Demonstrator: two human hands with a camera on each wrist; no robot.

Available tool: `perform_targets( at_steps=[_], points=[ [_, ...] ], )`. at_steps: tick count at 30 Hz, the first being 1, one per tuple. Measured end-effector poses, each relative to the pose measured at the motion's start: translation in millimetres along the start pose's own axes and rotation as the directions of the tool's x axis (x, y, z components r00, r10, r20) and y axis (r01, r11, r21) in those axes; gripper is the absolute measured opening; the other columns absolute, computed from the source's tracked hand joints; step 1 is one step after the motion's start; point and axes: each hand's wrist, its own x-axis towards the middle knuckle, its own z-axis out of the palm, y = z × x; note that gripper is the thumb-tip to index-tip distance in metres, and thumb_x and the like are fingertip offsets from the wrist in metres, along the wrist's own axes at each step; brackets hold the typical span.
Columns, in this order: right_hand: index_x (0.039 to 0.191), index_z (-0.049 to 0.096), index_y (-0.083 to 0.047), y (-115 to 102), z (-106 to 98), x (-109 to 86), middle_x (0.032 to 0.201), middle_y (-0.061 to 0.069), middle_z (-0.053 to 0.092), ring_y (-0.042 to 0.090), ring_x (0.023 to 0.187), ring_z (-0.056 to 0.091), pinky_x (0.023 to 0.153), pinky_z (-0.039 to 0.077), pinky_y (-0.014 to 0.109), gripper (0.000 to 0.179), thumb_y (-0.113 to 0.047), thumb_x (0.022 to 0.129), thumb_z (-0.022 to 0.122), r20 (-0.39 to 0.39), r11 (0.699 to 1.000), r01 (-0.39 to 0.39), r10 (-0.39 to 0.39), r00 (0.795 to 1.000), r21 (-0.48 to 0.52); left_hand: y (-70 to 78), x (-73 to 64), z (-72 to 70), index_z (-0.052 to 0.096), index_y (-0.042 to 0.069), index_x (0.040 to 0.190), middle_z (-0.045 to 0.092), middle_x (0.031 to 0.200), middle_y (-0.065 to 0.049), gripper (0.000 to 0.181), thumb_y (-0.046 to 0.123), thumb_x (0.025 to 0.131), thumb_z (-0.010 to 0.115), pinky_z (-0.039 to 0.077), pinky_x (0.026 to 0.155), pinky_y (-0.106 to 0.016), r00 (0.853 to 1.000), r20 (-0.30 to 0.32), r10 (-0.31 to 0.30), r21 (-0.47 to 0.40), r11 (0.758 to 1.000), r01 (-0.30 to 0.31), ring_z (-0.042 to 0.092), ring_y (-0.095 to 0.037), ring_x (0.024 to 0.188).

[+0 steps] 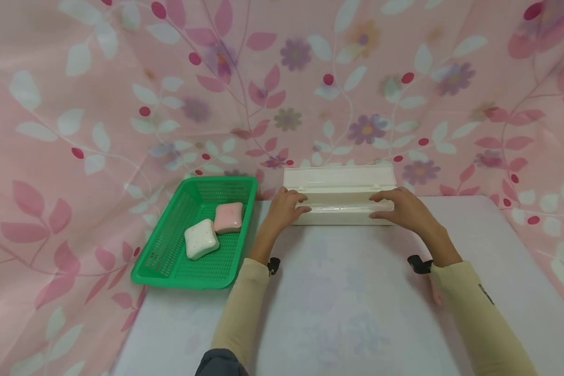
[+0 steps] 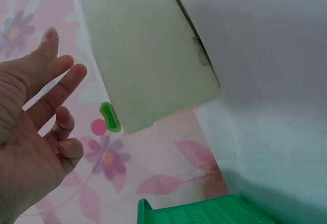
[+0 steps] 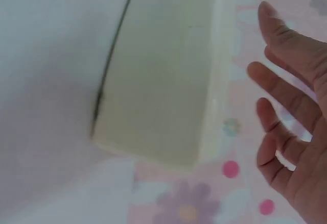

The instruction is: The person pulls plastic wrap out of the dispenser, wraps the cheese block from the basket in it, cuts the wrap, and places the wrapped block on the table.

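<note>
A long white plastic box (image 1: 343,217) lies lengthwise at the back of the table, its hinged lid (image 1: 340,176) raised toward the cloth behind. Beside its left end is my left hand (image 1: 282,210), fingers and thumb spread apart around empty space. My right hand (image 1: 404,210) mirrors it at the right end, with thumb and fingers parted and nothing held. Both wrist views show a gap between the fingers and the box wall (image 2: 153,50). A small green tab (image 2: 109,117) sticks out at the box's left edge in the left wrist view.
A green plastic basket (image 1: 183,284) stands to the left of my left forearm. In it lie a white soap bar (image 1: 201,240) and a pink soap bar (image 1: 228,217). Pink floral cloth (image 1: 310,104) hangs behind the white-covered table (image 1: 338,303). A small pinkish thing (image 1: 436,296) is partly hidden beside my right sleeve.
</note>
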Motion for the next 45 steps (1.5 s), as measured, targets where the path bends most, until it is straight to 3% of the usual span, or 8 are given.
perform_targets(
  at_steps=[4,7,15,22,29,33,40,45],
  points=[
    [0.117,0.071,-0.01,10.1,11.8,21.7,0.109,0.009,0.07,0.035,0.108,0.05,0.085,0.041,0.053,0.043,-0.029,0.08,0.084,0.016,0.999,0.016,-0.016,1.0,0.041,-7.2,10.4,3.0,0.075,0.009,0.111,0.073,0.098,-0.003,0.033,0.032,0.088,0.075,0.042,0.084,-0.037,0.993,0.115,-0.029,-0.036,0.999,0.034,0.056,-0.024,0.093],
    [0.119,0.071,-0.008,15.6,20.4,32.4,0.11,0.011,0.07,0.036,0.107,0.049,0.082,0.041,0.05,0.045,-0.033,0.083,0.081,0.059,0.999,0.004,-0.007,0.998,0.053,-11.0,15.2,6.5,0.077,0.01,0.105,0.073,0.093,-0.001,0.024,0.028,0.089,0.074,0.043,0.085,-0.036,0.989,0.148,-0.02,-0.074,0.997,0.032,0.06,-0.021,0.09],
    [0.108,0.075,-0.005,18.6,35.7,48.7,0.1,0.008,0.073,0.033,0.096,0.057,0.086,0.041,0.052,0.024,-0.023,0.092,0.071,0.131,0.993,0.067,-0.08,0.988,0.102,-19.2,17.7,14.5,0.079,0.007,0.092,0.074,0.089,-0.001,0.009,0.013,0.088,0.075,0.05,0.083,-0.031,0.993,0.122,-0.005,-0.236,0.971,0.034,0.066,-0.016,0.088],
    [0.099,0.077,-0.01,20.9,39.8,50.8,0.092,0.001,0.071,0.022,0.083,0.059,0.072,0.045,0.038,0.017,-0.024,0.093,0.07,0.152,0.983,-0.052,0.025,0.988,0.176,-20.4,20.3,18.9,0.076,0.0,0.092,0.072,0.088,-0.008,0.009,0.005,0.091,0.069,0.05,0.08,-0.034,0.997,0.076,-0.019,-0.278,0.96,0.039,0.064,-0.021,0.084],
    [0.103,0.075,-0.008,19.6,47.7,52.2,0.097,0.006,0.069,0.026,0.091,0.057,0.078,0.044,0.04,0.023,-0.028,0.093,0.07,0.06,0.971,-0.158,0.15,0.987,0.182,-19.2,29.8,25.9,0.072,-0.003,0.094,0.068,0.09,-0.011,0.011,0.003,0.096,0.062,0.049,0.081,-0.033,0.999,0.023,-0.046,-0.26,0.964,0.05,0.061,-0.023,0.086],
    [0.114,0.071,-0.007,15.3,53.9,55.5,0.105,0.012,0.066,0.032,0.099,0.055,0.084,0.044,0.048,0.04,-0.035,0.086,0.077,-0.024,0.976,-0.168,0.173,0.985,0.139,-20.2,34.1,24.2,0.07,-0.003,0.093,0.067,0.089,-0.012,0.01,0.003,0.095,0.063,0.049,0.079,-0.032,0.999,-0.026,-0.031,-0.276,0.961,0.023,0.061,-0.024,0.085],
    [0.118,0.071,-0.008,13.5,54.8,61.3,0.108,0.012,0.067,0.034,0.104,0.051,0.084,0.042,0.052,0.049,-0.035,0.079,0.084,-0.091,0.993,-0.112,0.116,0.989,0.048,-18.3,38.3,18.1,0.066,-0.001,0.096,0.064,0.093,-0.011,0.01,0.007,0.098,0.059,0.047,0.081,-0.032,0.999,-0.034,-0.037,-0.266,0.964,0.027,0.058,-0.023,0.088],
    [0.113,0.073,-0.01,6.9,56.6,60.6,0.103,0.007,0.07,0.031,0.103,0.052,0.08,0.042,0.05,0.044,-0.039,0.08,0.082,-0.14,0.996,-0.002,-0.01,0.99,-0.085,-11.2,42.1,14.0,0.062,-0.001,0.098,0.061,0.094,-0.011,0.012,0.008,0.101,0.054,0.045,0.082,-0.033,0.998,-0.025,-0.064,-0.279,0.959,0.055,0.054,-0.023,0.088]
  ],
)
